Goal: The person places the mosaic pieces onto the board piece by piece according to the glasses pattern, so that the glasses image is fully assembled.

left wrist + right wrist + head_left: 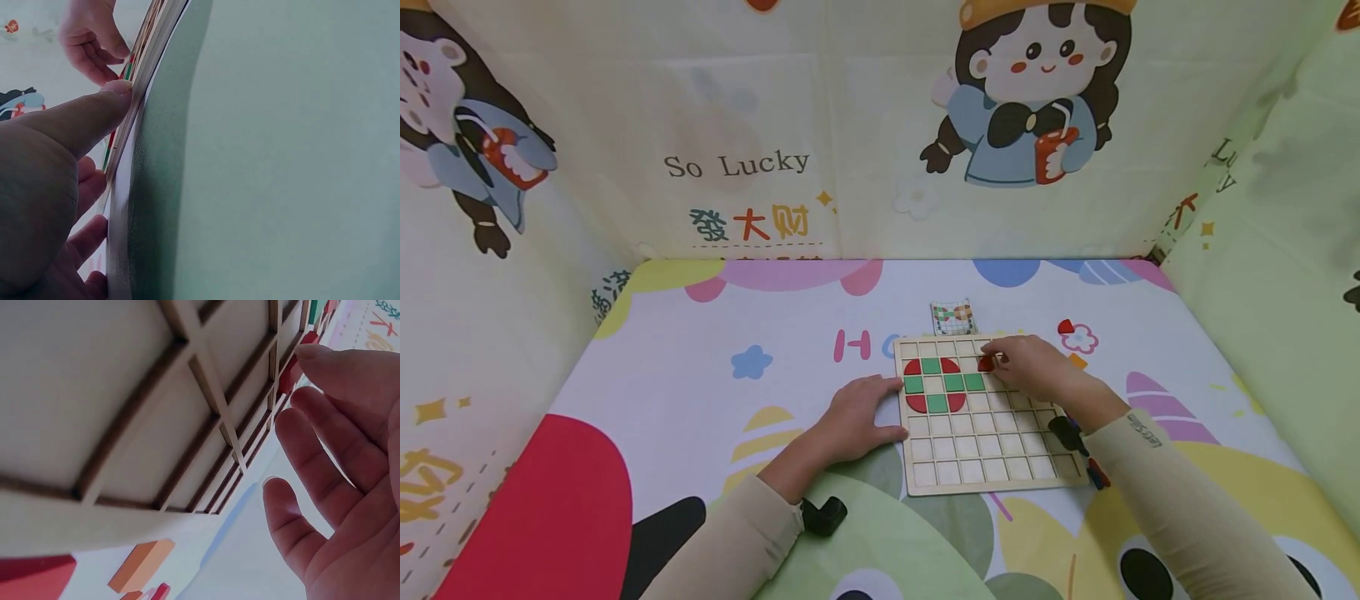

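I watched the right hand (1036,368) pinch a small red piece (985,364) over a pale wooden grid board (970,448). Left hand (859,418), digits apart, touched its edge.

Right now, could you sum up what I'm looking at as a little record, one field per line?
Surface: patterned cloth
Main object: wooden grid board, lying flat
On the board: five green squares and four red rounded pieces in cells toward its far left
Left hand: touches the board's left edge
Right hand: pinches another red piece over the board's far right part
Beyond the board: small card with a coloured pattern
Right of the board: loose orange piece, loose red piece
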{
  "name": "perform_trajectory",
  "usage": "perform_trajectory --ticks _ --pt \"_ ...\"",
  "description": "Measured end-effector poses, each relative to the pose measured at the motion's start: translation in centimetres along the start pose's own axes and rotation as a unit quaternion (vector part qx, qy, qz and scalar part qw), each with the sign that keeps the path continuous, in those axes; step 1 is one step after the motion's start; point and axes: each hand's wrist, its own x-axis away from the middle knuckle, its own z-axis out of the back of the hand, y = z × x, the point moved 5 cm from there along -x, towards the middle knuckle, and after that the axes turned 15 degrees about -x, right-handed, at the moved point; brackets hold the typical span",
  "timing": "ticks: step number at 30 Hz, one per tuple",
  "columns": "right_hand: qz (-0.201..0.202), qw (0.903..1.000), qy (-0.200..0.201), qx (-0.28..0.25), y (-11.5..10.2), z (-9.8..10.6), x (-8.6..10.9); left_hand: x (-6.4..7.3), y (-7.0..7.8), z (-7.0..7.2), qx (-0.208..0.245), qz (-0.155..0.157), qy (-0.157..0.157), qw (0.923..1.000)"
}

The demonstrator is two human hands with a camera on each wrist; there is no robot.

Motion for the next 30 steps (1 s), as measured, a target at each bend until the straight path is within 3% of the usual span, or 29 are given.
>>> perform_trajectory --ticks 19,24,30 --pt "0.023 0.9997 -0.001 -0.010 1.0 0.3 0.6 -0.1 0.1 0.2 -0.007 -0.008 0.004 0.9999" --pt "-0.017 0.9994 0.002 -0.031 1.4 0.7 1.0 -0.1 0.0 0.2 -0.005 -0.008 0.006 0.9999" --pt "-0.058 0.9962 0.036 -0.055 2.3 2.0 2.3 0.0 0.0 0.1 -0.005 -0.007 0.005 0.9999"
